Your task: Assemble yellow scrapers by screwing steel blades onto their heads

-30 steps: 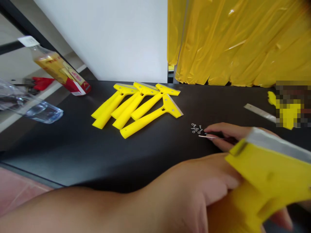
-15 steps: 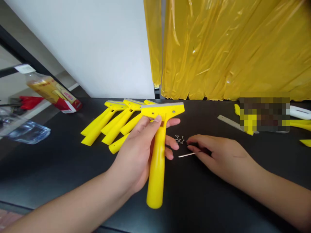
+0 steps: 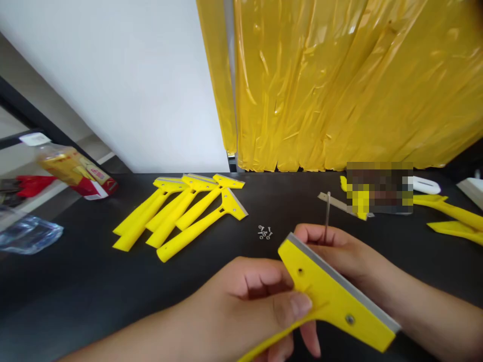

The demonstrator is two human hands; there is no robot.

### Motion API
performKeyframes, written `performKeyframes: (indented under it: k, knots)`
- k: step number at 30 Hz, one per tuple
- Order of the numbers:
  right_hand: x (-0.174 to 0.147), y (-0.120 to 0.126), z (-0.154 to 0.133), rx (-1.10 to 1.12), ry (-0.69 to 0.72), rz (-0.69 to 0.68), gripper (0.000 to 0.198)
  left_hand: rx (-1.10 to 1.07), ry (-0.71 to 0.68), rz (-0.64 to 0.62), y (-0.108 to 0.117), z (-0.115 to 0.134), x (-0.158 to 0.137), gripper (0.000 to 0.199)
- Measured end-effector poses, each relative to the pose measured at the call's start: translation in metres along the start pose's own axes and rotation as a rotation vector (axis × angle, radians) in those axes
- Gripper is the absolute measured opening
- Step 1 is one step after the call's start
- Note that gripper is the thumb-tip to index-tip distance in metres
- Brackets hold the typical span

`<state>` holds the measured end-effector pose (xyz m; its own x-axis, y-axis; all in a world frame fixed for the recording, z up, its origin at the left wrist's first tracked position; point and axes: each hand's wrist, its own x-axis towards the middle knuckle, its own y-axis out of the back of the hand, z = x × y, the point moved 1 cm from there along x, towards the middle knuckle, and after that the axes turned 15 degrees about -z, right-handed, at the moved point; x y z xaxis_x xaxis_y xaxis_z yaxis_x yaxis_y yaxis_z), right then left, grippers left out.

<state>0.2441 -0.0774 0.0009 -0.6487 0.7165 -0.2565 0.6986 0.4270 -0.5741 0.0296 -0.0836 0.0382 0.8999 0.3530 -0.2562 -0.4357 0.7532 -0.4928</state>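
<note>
My left hand (image 3: pixel 264 296) is closed around a yellow scraper (image 3: pixel 328 301), its thumb pressed on the face of the head. The scraper is tilted, with a grey metal blade along its upper edge. One screw sits in the lower right hole; the upper left hole looks dark, with no screw head visible. Partly hidden behind the head, my right hand (image 3: pixel 335 246) is closed on a thin metal rod (image 3: pixel 328 216) that points up; its kind is not clear. Just beyond the hands lies a small cluster of screws (image 3: pixel 264 232) on the black table.
Several yellow scrapers (image 3: pixel 192 226) lie side by side at the left. Near the back right are a loose metal blade (image 3: pixel 332 202), yellow handles (image 3: pixel 453 211) and a blurred patch. A drink bottle (image 3: pixel 75 168) leans at far left. Yellow plastic sheeting (image 3: pixel 320 90) hangs behind.
The scraper has come closer and swung to the right, its head turned over toward the lower right. My right hand has moved behind it, and the metal rod now points up.
</note>
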Motion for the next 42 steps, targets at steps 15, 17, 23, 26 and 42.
performKeyframes:
  k: [15, 17, 23, 26, 42]
  knots:
    - [-0.006, -0.004, -0.013, -0.020, 0.032, -0.107, 0.024, 0.141, 0.019, 0.047, 0.025, 0.006, 0.004, 0.034]
    - [-0.007, -0.002, -0.012, -0.029, 0.028, -0.096, 0.024, 0.139, 0.013, 0.040, 0.024, 0.005, 0.004, 0.034]
    - [-0.007, 0.000, -0.011, -0.096, -0.007, -0.115, 0.037, 0.154, -0.067, 0.070, 0.024, 0.000, 0.006, 0.035]
    - [-0.007, 0.000, -0.012, -0.091, -0.010, -0.066, 0.038, 0.197, -0.126, 0.116, 0.024, -0.002, 0.006, 0.034]
    - [-0.004, 0.007, -0.009, -0.242, 0.074, -0.062, 0.032, 0.140, -0.225, 0.232, 0.025, 0.000, 0.006, 0.034]
